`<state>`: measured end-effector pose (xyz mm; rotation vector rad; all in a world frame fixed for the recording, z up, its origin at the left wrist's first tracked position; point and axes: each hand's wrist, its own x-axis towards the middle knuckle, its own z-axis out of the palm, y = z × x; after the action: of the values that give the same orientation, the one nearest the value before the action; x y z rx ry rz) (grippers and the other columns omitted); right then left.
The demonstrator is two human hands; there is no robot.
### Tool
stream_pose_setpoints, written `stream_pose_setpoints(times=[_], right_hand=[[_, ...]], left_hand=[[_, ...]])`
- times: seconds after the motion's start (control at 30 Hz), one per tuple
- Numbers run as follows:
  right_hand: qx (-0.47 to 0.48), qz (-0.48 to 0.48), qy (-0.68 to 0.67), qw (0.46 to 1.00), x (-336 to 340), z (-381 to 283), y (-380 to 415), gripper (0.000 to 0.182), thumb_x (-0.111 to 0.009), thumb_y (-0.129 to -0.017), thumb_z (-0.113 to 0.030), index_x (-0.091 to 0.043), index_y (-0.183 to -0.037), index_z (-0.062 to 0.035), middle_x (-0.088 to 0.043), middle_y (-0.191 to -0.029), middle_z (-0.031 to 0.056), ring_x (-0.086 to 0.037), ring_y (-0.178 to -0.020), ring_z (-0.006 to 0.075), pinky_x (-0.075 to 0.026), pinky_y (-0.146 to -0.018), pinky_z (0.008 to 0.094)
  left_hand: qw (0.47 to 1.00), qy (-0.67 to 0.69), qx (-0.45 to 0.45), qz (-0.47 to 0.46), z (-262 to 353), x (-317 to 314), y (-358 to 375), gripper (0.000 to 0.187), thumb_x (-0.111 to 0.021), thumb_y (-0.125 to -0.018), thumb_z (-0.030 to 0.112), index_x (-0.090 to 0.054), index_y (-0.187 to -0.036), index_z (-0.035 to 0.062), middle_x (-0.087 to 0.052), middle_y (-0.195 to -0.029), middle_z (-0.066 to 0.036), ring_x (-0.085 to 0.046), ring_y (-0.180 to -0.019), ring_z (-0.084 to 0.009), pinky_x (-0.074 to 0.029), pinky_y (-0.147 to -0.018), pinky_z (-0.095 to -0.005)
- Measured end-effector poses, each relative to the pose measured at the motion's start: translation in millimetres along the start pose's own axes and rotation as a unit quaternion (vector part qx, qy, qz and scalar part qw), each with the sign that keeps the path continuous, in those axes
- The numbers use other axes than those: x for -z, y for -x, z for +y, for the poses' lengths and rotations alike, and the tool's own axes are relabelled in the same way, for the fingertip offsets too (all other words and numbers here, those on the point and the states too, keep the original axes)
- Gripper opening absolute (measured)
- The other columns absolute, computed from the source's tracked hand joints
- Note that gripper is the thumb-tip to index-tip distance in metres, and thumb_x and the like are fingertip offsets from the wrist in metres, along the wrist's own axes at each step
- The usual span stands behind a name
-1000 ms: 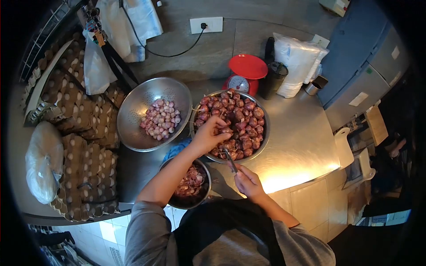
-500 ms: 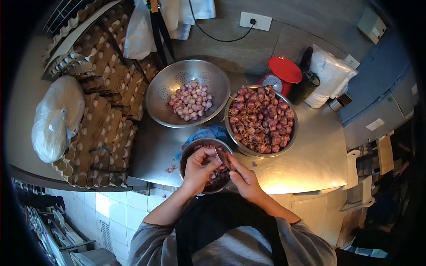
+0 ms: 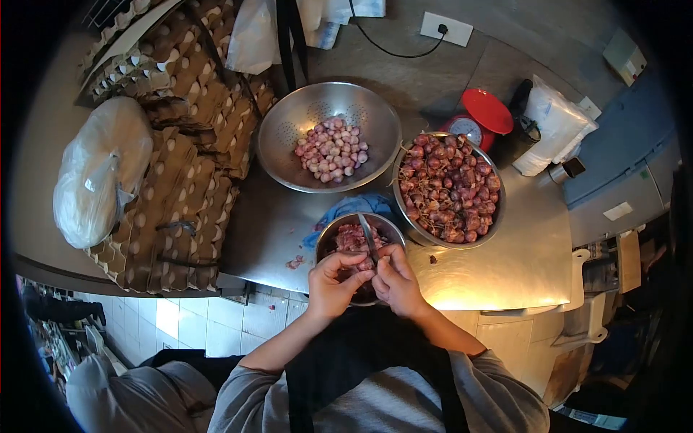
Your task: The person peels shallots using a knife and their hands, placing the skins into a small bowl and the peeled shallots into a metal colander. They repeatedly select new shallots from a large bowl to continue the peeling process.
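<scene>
Two hands: the left hand (image 3: 335,289) pinches one small shallot (image 3: 367,265), fingers narrow; the right hand (image 3: 399,289) grips one knife (image 3: 369,234), both over one round metal bowl (image 3: 325,242) of papery peelings. Beyond, on the smooth metal bench (image 3: 260,238): one larger bowl (image 3: 422,232) of unpeeled shallots (image 3: 455,184), one perforated colander (image 3: 278,144) of peeled ones.

No legible text, brand or number found. Round white dial (image 3: 464,130) on red kitchen scale (image 3: 488,110): markings present, too small to read. White rectangular label (image 3: 618,211) on grey metal cabinet (image 3: 653,189): any print unresolved. Pale box-shaped wall fitting (image 3: 624,52), upper right: small light patch on its face, possibly a label, likewise unreadable.
</scene>
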<state>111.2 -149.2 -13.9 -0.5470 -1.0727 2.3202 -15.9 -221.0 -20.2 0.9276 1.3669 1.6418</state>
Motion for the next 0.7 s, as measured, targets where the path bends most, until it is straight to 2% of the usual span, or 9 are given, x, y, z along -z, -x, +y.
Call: stream_pose_setpoints(times=[0.1, 0.17, 0.2, 0.23, 0.33, 0.47, 0.57, 0.67, 0.7], right_hand=[[-0.062, -0.033, -0.091, 0.993, 5, -6, 1, 0.014, -0.038, -0.094, -0.031, -0.036, -0.103, -0.0199, -0.031, -0.052, -0.0005, -0.027, -0.038, 0.0074, -0.024, -0.036, 0.0198], [-0.089, -0.063, -0.166, 0.98, 4, -13, 1, 0.014, -0.037, -0.094, -0.033, -0.037, -0.102, -0.021, -0.031, -0.051, -0.0001, -0.026, -0.036, 0.0079, -0.024, -0.036, 0.0198], [-0.083, -0.045, -0.145, 0.985, 3, -13, 1, 0.014, -0.038, -0.094, -0.032, -0.038, -0.102, -0.0205, -0.031, -0.052, -0.0001, -0.025, -0.036, 0.0077, -0.024, -0.036, 0.0198], [-0.076, -0.027, -0.123, 0.989, 3, -13, 2, 0.014, -0.038, -0.094, -0.031, -0.039, -0.102, -0.0201, -0.031, -0.052, -0.0001, -0.025, -0.036, 0.0075, -0.024, -0.036, 0.0197], [-0.029, 0.043, -0.001, 0.999, 6, -9, 1, 0.018, -0.039, -0.094, -0.028, -0.04, -0.107, -0.0153, -0.033, -0.056, -0.0013, -0.027, -0.04, 0.005, -0.023, -0.037, 0.0182], [0.074, 0.097, 0.186, 0.975, -7, -2, 2, 0.035, -0.041, -0.094, -0.022, -0.035, -0.126, -0.0105, -0.034, -0.062, -0.0039, -0.03, -0.048, 0.0032, -0.025, -0.044, 0.0166], [0.043, 0.039, 0.17, 0.984, -1, -1, 11, 0.045, -0.042, -0.093, -0.019, -0.027, -0.135, -0.0081, -0.033, -0.066, -0.0052, -0.028, -0.053, 0.0021, -0.023, -0.048, 0.0159], [0.031, 0.012, 0.116, 0.993, 6, -2, 20, 0.044, -0.042, -0.093, -0.018, -0.031, -0.134, -0.0057, -0.049, -0.079, -0.0002, -0.047, -0.065, 0.0063, -0.037, -0.059, 0.0177], [0.057, 0.024, 0.193, 0.979, 6, 0, 22, 0.044, -0.042, -0.093, -0.017, -0.032, -0.134, -0.0054, -0.051, -0.09, 0.0029, -0.049, -0.076, 0.0101, -0.039, -0.067, 0.0205]], left_hand=[[0.996, 0.056, 0.013, -0.061, 5, 11, 0, 0.027, -0.06, -0.079, -0.002, -0.054, -0.105, 0.0006, -0.06, -0.097, -0.006, -0.057, -0.087, -0.0113, -0.047, -0.08, -0.0261], [0.954, 0.262, 0.125, -0.075, 12, 16, -6, 0.029, -0.057, -0.083, 0.002, -0.051, -0.111, 0.0025, -0.059, -0.1, -0.007, -0.058, -0.088, -0.0137, -0.047, -0.081, -0.0275], [0.912, 0.36, 0.177, -0.08, 14, 19, -6, 0.031, -0.056, -0.084, 0.004, -0.049, -0.114, 0.0035, -0.058, -0.101, -0.007, -0.058, -0.088, -0.0149, -0.047, -0.082, -0.0282], [0.91, 0.365, 0.182, -0.072, 10, 21, -6, 0.031, -0.051, -0.087, 0.006, -0.046, -0.118, 0.0051, -0.057, -0.102, -0.007, -0.059, -0.089, -0.0195, -0.047, -0.085, -0.0323], [0.892, 0.393, 0.223, -0.032, 19, 20, -9, 0.032, -0.053, -0.087, 0.009, -0.045, -0.118, 0.0071, -0.055, -0.106, -0.007, -0.058, -0.091, -0.0193, -0.047, -0.082, -0.0298], [0.927, 0.335, 0.16, -0.048, 18, 22, -7, 0.035, -0.053, -0.087, 0.01, -0.043, -0.12, 0.0076, -0.053, -0.108, -0.007, -0.056, -0.095, -0.0193, -0.046, -0.084, -0.0306], [0.933, 0.324, 0.145, -0.055, 23, 17, -10, 0.035, -0.054, -0.086, 0.01, -0.043, -0.12, 0.0082, -0.053, -0.108, -0.005, -0.055, -0.097, -0.018, -0.046, -0.084, -0.03], [0.924, 0.354, 0.138, -0.034, 28, 10, -11, 0.032, -0.055, -0.085, 0.011, -0.047, -0.117, 0.0082, -0.054, -0.108, -0.003, -0.054, -0.098, -0.0158, -0.044, -0.085, -0.0291], [0.922, 0.359, 0.137, -0.036, 24, 9, -11, 0.031, -0.055, -0.085, 0.011, -0.049, -0.115, 0.0082, -0.055, -0.107, -0.002, -0.054, -0.098, -0.015, -0.044, -0.085, -0.029]])
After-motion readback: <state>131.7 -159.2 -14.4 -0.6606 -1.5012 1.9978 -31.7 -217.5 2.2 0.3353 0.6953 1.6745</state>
